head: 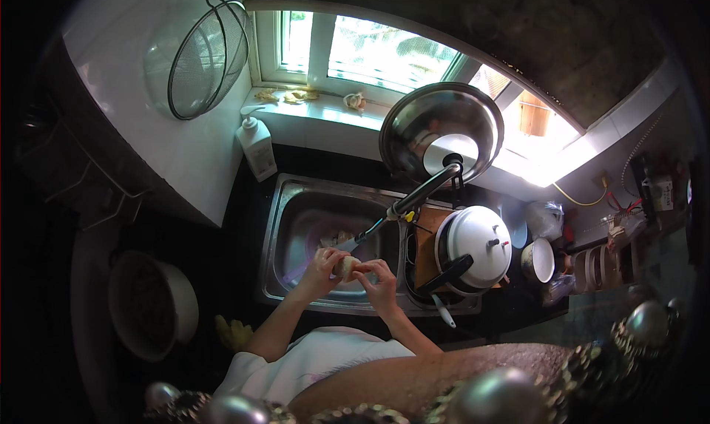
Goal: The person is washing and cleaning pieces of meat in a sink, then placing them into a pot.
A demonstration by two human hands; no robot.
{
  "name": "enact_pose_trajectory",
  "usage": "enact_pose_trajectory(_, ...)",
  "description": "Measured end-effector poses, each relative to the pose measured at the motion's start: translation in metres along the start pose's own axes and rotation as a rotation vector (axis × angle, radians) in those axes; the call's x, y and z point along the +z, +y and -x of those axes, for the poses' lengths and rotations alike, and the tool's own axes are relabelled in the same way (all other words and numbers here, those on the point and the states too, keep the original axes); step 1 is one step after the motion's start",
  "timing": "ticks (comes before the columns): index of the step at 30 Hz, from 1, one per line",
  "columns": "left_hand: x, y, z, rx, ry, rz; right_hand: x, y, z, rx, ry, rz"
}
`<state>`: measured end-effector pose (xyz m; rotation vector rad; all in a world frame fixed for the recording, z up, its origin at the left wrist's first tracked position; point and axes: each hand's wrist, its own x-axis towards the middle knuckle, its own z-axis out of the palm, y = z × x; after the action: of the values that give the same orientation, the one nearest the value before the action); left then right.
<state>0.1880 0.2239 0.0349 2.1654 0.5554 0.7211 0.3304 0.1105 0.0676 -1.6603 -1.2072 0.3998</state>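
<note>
Over the sink basin (291, 235), below the faucet's outlet, my left hand (321, 274) holds a pale, rounded piece of food (348, 267); its exact kind is unclear. My right hand (380, 285) pinches the right edge of the same piece between thumb and fingers. Behind my hands, the pull-out faucet (424, 194) reaches down from the right, with a whitish stream or tip at its end, too blurred to tell. Lower in the sink, more pale pieces (335, 239) lie by a purple translucent basin (297, 271), partly hidden by my left hand.
Right of the sink, a lidded white pot (480, 241) stands near a wooden board (428, 241) and a white-handled utensil (444, 311). A metal bowl (399, 130) leans behind the faucet. A pump bottle (258, 149) stands at back left; a large pot (186, 307) is at left.
</note>
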Motion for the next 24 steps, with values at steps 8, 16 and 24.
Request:
enact_pose_trajectory(8,-0.002,0.006,-0.002,0.019,0.008,-0.014,-0.003,0.000,-0.005,-0.043,-0.065,0.047)
enact_pose_trajectory(16,-0.009,0.007,-0.002,0.011,0.026,0.022,-0.020,0.045,-0.015,-0.006,0.074,0.339)
enact_pose_trajectory(24,-0.006,0.006,0.000,-0.035,0.081,-0.039,-0.010,0.002,-0.004,0.024,-0.048,0.079)
